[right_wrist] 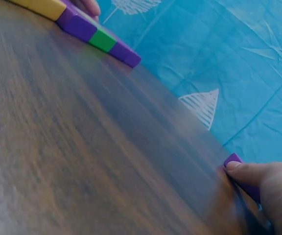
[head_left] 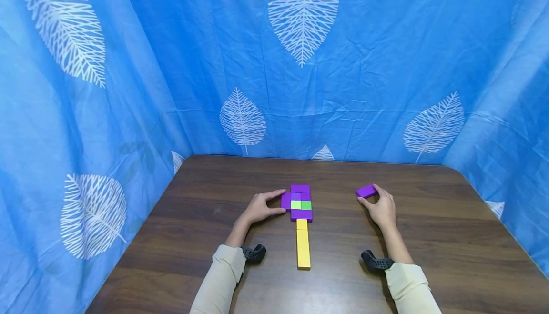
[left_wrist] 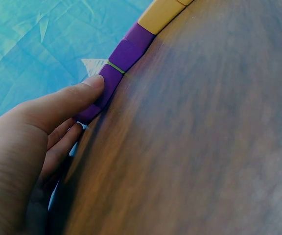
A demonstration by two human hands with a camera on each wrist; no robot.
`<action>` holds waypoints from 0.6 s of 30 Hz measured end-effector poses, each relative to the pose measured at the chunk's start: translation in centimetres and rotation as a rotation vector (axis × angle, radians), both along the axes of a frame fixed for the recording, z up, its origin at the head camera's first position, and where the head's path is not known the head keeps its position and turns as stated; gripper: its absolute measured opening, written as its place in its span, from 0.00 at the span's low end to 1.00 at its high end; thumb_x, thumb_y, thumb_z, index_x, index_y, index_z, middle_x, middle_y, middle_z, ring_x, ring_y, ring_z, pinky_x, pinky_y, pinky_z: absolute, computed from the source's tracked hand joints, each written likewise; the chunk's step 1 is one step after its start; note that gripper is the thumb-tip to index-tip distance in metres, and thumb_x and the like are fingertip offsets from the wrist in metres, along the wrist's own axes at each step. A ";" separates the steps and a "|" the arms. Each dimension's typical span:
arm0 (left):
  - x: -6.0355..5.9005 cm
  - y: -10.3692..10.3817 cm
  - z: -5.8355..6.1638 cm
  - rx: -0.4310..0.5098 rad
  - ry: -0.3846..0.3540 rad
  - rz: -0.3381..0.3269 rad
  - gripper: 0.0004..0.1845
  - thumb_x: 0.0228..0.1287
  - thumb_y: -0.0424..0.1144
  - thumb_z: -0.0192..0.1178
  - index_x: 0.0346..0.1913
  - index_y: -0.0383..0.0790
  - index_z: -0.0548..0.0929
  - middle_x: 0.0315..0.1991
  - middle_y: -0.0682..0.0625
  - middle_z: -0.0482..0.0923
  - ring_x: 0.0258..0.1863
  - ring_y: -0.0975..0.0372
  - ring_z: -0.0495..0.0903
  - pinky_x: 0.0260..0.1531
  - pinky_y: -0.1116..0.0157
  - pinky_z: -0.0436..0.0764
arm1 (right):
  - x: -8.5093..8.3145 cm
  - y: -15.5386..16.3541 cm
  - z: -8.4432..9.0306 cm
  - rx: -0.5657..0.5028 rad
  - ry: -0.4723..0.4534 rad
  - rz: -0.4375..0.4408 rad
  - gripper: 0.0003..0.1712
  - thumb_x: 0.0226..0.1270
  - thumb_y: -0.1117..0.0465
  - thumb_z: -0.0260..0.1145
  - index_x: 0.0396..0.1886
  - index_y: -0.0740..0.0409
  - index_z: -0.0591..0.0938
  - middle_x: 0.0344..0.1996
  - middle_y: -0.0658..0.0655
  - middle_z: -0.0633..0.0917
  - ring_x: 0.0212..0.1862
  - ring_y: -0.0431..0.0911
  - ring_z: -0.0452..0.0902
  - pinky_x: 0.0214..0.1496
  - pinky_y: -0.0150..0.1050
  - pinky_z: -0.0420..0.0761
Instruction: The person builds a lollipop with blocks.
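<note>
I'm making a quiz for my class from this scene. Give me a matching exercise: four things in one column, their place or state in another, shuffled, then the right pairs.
Things:
1. left hand
2. right hand
3. yellow bar
4. green blocks

Places or states:
A. lies nearest the person, below the purple blocks
B. sit in the middle of the purple blocks
C. touches the purple block on the left side of the figure
D. holds a lone purple block off to the right

Pairs: 1-C, 2-D, 3-A, 4-B
</note>
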State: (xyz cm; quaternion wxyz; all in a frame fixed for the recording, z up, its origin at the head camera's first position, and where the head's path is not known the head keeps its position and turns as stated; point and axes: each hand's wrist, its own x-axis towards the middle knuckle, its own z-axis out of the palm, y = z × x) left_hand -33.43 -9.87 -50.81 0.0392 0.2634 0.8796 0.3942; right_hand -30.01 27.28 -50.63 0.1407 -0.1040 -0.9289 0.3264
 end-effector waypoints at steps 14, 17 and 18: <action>0.0 0.2 0.0 0.009 0.000 0.000 0.33 0.51 0.54 0.63 0.62 0.52 0.69 0.60 0.52 0.69 0.61 0.58 0.65 0.60 0.58 0.65 | -0.1 -1.7 1.3 -0.194 0.035 0.182 0.42 0.48 0.53 0.71 0.63 0.56 0.65 0.59 0.70 0.66 0.61 0.64 0.59 0.60 0.59 0.59; 0.0 0.1 0.0 0.010 0.003 0.001 0.33 0.51 0.54 0.63 0.62 0.52 0.69 0.60 0.52 0.69 0.61 0.58 0.66 0.59 0.57 0.65 | -0.1 -3.1 1.6 -0.205 0.053 0.284 0.41 0.48 0.54 0.72 0.62 0.55 0.67 0.57 0.67 0.69 0.60 0.62 0.61 0.59 0.60 0.60; 0.0 0.1 0.0 0.007 0.005 0.000 0.33 0.51 0.54 0.63 0.62 0.52 0.69 0.60 0.52 0.69 0.61 0.57 0.66 0.59 0.57 0.65 | -0.1 -3.5 1.7 -0.208 0.057 0.323 0.40 0.48 0.55 0.72 0.62 0.55 0.67 0.57 0.66 0.70 0.59 0.62 0.62 0.58 0.60 0.61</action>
